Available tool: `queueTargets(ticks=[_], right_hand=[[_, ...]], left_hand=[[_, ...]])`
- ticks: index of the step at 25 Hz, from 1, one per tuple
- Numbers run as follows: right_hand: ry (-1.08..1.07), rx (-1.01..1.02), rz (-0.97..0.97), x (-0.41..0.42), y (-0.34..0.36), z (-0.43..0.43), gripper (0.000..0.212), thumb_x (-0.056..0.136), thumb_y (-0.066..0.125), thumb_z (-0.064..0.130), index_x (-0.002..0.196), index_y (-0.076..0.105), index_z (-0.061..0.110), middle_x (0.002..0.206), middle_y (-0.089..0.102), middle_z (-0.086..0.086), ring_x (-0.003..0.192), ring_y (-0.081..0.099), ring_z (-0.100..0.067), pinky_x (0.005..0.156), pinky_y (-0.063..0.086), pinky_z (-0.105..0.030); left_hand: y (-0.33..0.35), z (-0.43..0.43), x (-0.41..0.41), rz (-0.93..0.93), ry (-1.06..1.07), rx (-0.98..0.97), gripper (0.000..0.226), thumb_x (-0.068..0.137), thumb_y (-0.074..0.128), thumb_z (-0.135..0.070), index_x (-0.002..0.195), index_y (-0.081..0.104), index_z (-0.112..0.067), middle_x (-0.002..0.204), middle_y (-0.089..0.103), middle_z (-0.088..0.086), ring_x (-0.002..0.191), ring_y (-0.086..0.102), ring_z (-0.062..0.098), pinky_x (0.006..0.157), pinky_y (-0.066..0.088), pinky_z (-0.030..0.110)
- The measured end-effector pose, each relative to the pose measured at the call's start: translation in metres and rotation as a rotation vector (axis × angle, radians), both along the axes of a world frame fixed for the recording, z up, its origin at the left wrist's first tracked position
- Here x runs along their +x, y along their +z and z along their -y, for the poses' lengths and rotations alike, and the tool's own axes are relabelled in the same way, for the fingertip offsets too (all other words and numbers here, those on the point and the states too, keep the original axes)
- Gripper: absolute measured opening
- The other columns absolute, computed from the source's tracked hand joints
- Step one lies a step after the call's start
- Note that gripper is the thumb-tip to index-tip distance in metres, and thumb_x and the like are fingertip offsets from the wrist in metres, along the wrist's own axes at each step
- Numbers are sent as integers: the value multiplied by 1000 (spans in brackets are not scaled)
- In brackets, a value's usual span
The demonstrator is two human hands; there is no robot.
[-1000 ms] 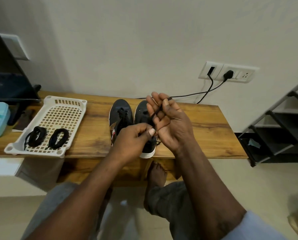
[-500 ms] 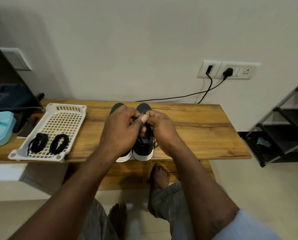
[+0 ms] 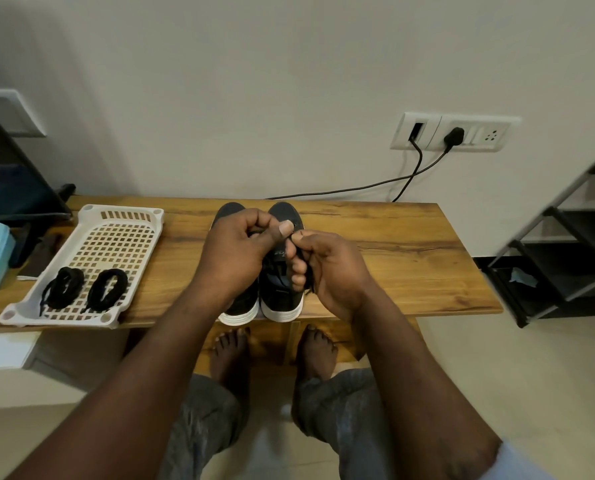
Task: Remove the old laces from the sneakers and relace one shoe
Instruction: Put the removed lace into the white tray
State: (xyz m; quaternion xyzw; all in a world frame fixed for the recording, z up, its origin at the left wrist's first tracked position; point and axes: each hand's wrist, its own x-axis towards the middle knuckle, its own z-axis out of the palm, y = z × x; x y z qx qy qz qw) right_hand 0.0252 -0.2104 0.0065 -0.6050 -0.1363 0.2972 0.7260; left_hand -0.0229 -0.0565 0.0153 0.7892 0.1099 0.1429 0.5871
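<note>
Pinching a black lace (image 3: 308,284) with left hand (image 3: 230,258) and right hand (image 3: 327,268) at frame centre, over sneakers (image 3: 282,297) on bench (image 3: 393,258); coiled laces (image 3: 107,285) in tray (image 3: 57,318), left.

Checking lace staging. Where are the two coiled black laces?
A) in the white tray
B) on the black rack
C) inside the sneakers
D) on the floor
A: both coiled laces lie side by side at the near end of the white tray, to the left of the sneakers.
</note>
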Motion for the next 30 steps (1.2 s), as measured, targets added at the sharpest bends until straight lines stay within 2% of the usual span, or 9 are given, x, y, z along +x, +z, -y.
queueTargets(ticks=[3,6,8,13,19,23,25,27,30], right_hand=[[4,279,-178,-1,4,1,31,109,39,18,88,60,9,70,54,-5,63,55,-19,62,47,-29],[-78,539,-270,0,5,-8,31,110,39,19,95,64,9,80,68,-6,75,69,-19,71,58,-28],[-156,658,-294,5,5,-14,33,111,40,17,96,68,8,87,74,-7,85,74,-20,79,61,-29],[-353,575,-130,19,-2,-23,20,110,43,7,108,63,2,100,77,-11,98,76,-22,86,62,-29],[-435,537,-88,27,-4,-15,30,108,43,-5,131,61,-1,103,77,-11,96,76,-21,85,62,-27],[-337,647,-188,27,-6,-7,30,104,40,-4,117,66,4,96,74,-9,93,74,-21,84,61,-30],[-257,678,-252,26,-7,-2,26,97,43,2,107,66,8,88,70,-6,83,70,-19,77,57,-29],[-196,650,-271,24,-7,0,20,95,47,10,104,66,8,81,61,-4,72,60,-15,68,49,-27],[-198,566,-260,22,-8,-1,22,104,50,16,109,67,4,74,53,-1,61,49,-9,59,42,-22]], left_hand=[[-7,13,1,-34,-93,-389,22,105,62,-22,93,73,-7,67,69,0,56,62,11,54,52,23],[-18,17,7,-121,-81,-194,27,108,53,-13,95,75,-22,65,69,-14,58,62,-3,55,48,17],[-25,16,9,-161,-100,-75,29,106,56,-15,94,76,-32,80,76,-11,78,71,4,71,58,32],[-36,13,8,-215,-244,136,26,105,60,-28,83,72,-21,77,70,4,74,65,28,76,55,50],[-34,9,12,-274,-234,213,24,103,63,-31,86,79,-27,86,76,-9,88,69,6,86,56,38],[-33,10,18,-229,-132,-160,23,105,61,-28,95,82,-24,94,80,-7,97,74,12,95,57,44],[-32,10,20,-196,-99,-242,21,106,60,-31,101,80,-26,86,77,-12,78,72,5,77,60,32],[-30,12,21,-208,-133,-303,24,105,58,-41,101,78,-28,79,67,-9,54,52,5,51,43,21],[-26,18,22,-237,-223,-477,31,103,57,-49,95,76,-25,84,63,1,53,42,9,49,34,22]])
